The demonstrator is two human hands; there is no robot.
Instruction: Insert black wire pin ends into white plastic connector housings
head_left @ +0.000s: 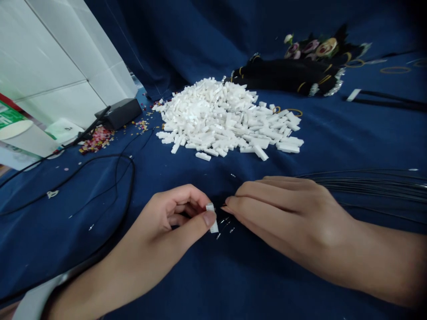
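A small white oblong connector (pixel 214 227), slightly tilted, is pinched between thumb and forefinger of the left hand (pixel 156 235), which curls in from 8 o'clock. The right hand (pixel 283 213) enters from 4 o'clock, back uppermost, fingers bunched just beside the connector; whether they grip anything I cannot tell. Around it on the creased blue cloth surface (pixel 233 284): shiny slivers (pixel 231 230) at 4, heaped white blocks (pixel 216 120) at 12, thin black wires (pixel 367 185) toward 3.

Left grip (pixel 170 238) in pinch, near right grip (pixel 283 215)
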